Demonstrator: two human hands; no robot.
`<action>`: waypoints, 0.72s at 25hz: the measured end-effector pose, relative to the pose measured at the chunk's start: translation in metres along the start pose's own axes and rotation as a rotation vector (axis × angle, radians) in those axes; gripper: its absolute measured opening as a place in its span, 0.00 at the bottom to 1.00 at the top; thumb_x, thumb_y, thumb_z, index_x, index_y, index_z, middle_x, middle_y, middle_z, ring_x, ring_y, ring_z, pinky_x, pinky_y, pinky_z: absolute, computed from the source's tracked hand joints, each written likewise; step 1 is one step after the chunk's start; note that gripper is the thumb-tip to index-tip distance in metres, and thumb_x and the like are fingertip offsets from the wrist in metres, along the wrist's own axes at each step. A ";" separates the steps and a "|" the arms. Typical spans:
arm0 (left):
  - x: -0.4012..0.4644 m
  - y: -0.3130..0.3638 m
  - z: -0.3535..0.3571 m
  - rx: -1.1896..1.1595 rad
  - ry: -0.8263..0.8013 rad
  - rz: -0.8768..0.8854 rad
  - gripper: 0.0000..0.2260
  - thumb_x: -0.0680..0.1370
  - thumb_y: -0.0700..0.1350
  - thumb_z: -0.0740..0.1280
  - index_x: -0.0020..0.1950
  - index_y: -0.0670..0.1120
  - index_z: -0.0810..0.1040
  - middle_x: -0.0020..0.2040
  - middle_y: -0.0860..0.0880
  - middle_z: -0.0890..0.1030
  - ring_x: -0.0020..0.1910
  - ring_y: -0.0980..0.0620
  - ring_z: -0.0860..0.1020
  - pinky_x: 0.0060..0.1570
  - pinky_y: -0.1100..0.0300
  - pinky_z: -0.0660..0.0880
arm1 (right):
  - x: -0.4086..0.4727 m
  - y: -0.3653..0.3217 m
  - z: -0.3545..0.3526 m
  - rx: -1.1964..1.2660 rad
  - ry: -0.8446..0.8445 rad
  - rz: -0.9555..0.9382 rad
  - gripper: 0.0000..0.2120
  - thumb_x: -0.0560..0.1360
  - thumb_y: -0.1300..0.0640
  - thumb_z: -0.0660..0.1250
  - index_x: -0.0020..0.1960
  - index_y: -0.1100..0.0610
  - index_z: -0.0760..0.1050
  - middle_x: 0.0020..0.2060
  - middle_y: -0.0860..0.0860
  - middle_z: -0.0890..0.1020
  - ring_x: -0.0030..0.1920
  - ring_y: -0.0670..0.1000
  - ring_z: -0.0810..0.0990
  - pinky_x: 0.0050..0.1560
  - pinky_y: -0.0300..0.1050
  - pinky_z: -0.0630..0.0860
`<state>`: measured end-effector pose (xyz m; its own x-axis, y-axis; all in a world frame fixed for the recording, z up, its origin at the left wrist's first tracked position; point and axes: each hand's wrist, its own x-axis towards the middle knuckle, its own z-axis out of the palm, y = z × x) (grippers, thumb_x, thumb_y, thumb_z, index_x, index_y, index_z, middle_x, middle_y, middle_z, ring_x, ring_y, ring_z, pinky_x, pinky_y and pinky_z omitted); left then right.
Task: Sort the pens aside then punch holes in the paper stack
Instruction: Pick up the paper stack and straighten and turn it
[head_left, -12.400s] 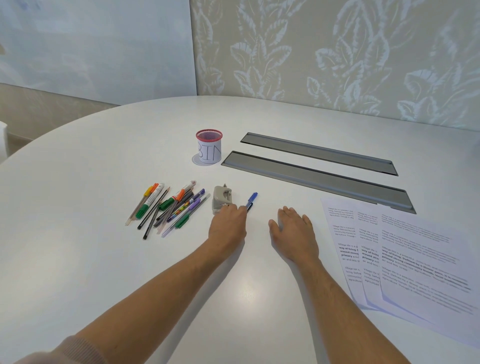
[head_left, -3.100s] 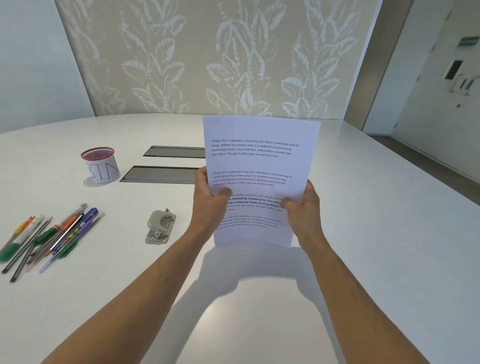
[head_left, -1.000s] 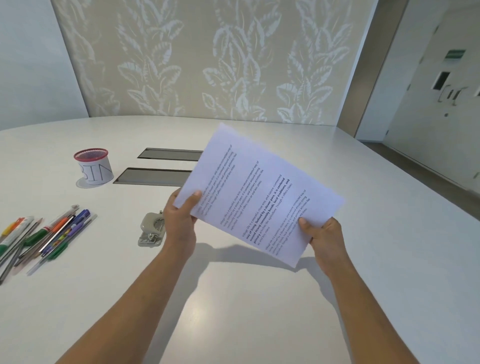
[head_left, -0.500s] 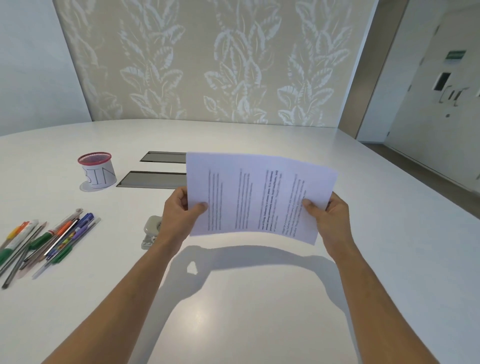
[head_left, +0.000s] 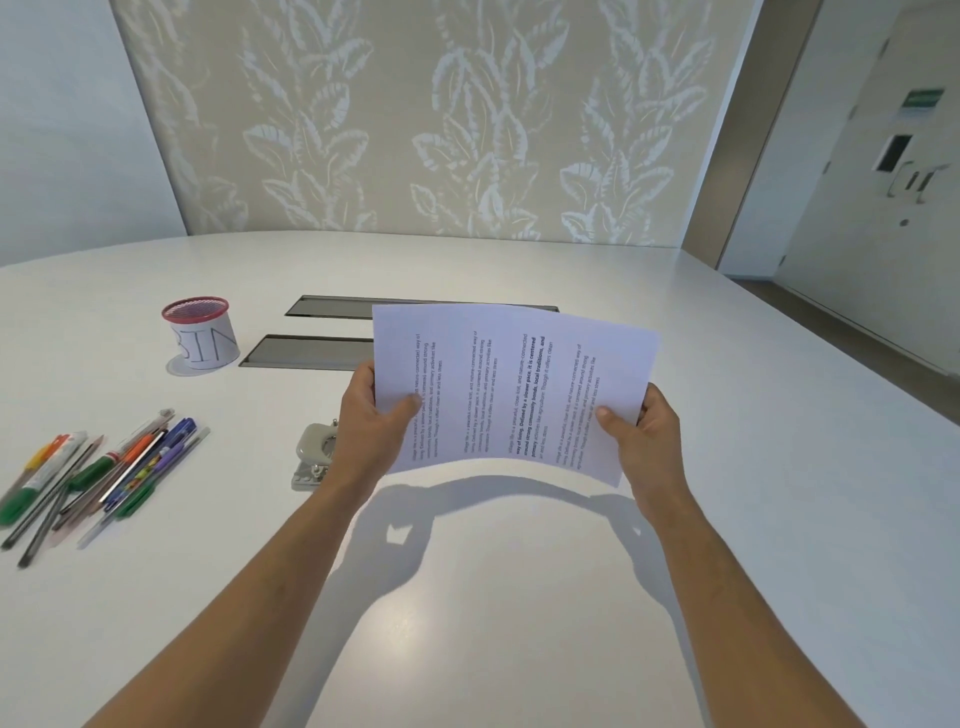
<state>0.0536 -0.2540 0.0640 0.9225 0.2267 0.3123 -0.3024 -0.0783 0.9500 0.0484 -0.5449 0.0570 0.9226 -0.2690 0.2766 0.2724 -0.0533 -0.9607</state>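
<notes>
Here, paper stack (head_left: 511, 395) pinched between both hands' fingers (head_left: 410, 402).

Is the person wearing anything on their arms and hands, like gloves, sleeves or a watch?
No. The left hand and right hand are both bare, with no gloves and no rings that show. Both forearms are bare too, right down to the bottom of the picture. No sleeve, watch or bracelet shows. The fingernails look short and plain.

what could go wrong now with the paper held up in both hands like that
The paper stack is pinched only at its two short ends by the left hand and right hand and bows between them, so sheets may slip out of line. The hole punch is half hidden behind the left wrist, easy to knock.
</notes>
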 end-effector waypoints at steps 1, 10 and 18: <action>-0.002 -0.001 0.000 0.006 0.007 0.001 0.12 0.71 0.42 0.69 0.50 0.57 0.73 0.49 0.57 0.81 0.44 0.60 0.82 0.39 0.62 0.77 | -0.002 0.002 0.000 -0.006 -0.005 -0.001 0.14 0.75 0.67 0.69 0.54 0.51 0.76 0.53 0.51 0.84 0.52 0.55 0.83 0.53 0.53 0.80; -0.005 -0.003 0.004 -0.016 0.038 0.021 0.12 0.73 0.42 0.70 0.52 0.56 0.75 0.51 0.54 0.82 0.48 0.54 0.82 0.43 0.57 0.79 | -0.004 -0.001 -0.003 0.016 0.013 -0.005 0.13 0.76 0.67 0.68 0.53 0.51 0.79 0.50 0.49 0.86 0.49 0.51 0.84 0.50 0.49 0.80; -0.013 -0.009 0.005 0.004 0.044 -0.017 0.11 0.75 0.41 0.71 0.52 0.55 0.76 0.51 0.53 0.83 0.48 0.52 0.82 0.44 0.55 0.78 | -0.014 0.010 -0.007 0.004 -0.016 0.039 0.15 0.76 0.69 0.67 0.58 0.56 0.76 0.54 0.53 0.84 0.53 0.54 0.83 0.55 0.54 0.79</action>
<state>0.0452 -0.2617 0.0517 0.9159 0.2708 0.2964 -0.2861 -0.0779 0.9550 0.0361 -0.5482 0.0433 0.9367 -0.2557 0.2391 0.2370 -0.0395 -0.9707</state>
